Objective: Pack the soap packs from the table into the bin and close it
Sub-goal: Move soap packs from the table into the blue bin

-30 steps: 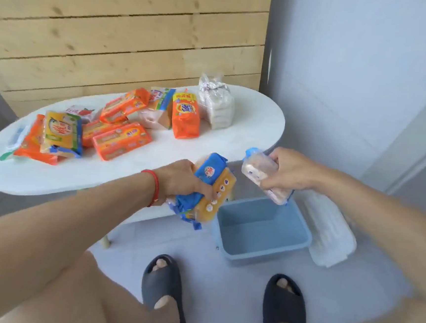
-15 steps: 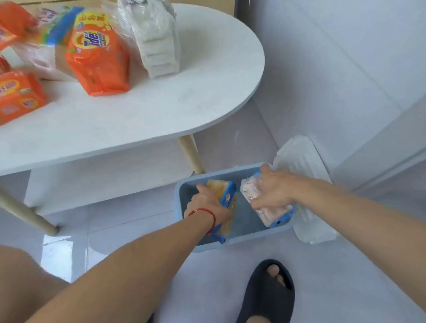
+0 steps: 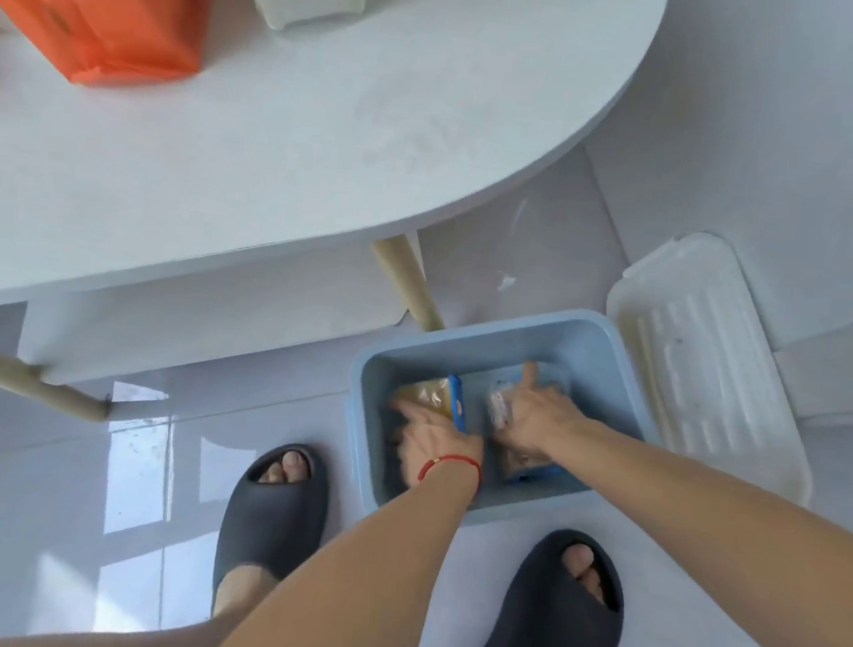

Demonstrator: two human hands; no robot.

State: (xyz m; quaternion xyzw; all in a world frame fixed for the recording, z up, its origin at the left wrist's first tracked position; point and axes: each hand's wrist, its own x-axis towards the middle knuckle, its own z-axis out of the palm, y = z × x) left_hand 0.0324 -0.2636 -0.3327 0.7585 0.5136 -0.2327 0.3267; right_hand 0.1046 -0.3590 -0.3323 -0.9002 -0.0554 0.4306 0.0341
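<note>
I am seeing both hands lying inside the blue bin on the floor. The left hand is grasping the yellow-and-blue soap pack, fingers wrapped over it. The right hand is pressing on the clear soap pack, fingers spread; grip I cannot tell. The white lid is lying just beyond the right fingers.

Two dark open-toed slippers stand on the glossy pale floor tiles, the left slipper below the worktop's edge and the right slipper nearer the lower right. A red string bracelet circles one wrist. Two pale wooden legs, a near leg and a far-left leg, slant down to the tiles, and a white wall fills the upper right.
</note>
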